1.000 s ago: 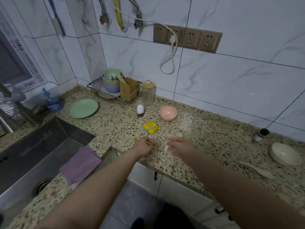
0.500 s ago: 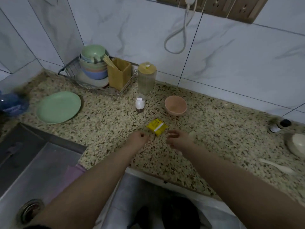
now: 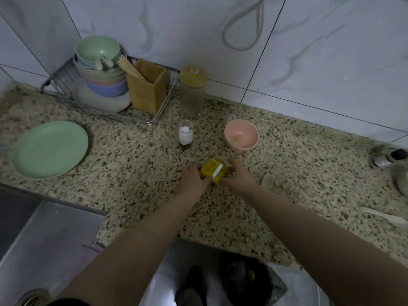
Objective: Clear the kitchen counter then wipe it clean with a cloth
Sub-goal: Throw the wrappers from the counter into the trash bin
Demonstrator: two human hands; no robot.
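On the counter [image 3: 132, 173], the packet [image 3: 214, 171] lies at centre front between the left hand [image 3: 192, 180] and right hand [image 3: 237, 178]. Behind it stand the small jar [image 3: 186, 135] and, to the right, the bowl [image 3: 241, 134]. The plate [image 3: 49, 149] lies far left, before the rack [image 3: 66, 93]. The sink [image 3: 44, 235] sits front left.

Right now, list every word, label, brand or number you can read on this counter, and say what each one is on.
No text here can be read with certainty.
yellow packet, held between the left hand and the right hand: dark print and a white strip, too blurred to read.
small bottle: white label, no legible text.
dark-capped bottle at the right edge: motion-blurred, unreadable.
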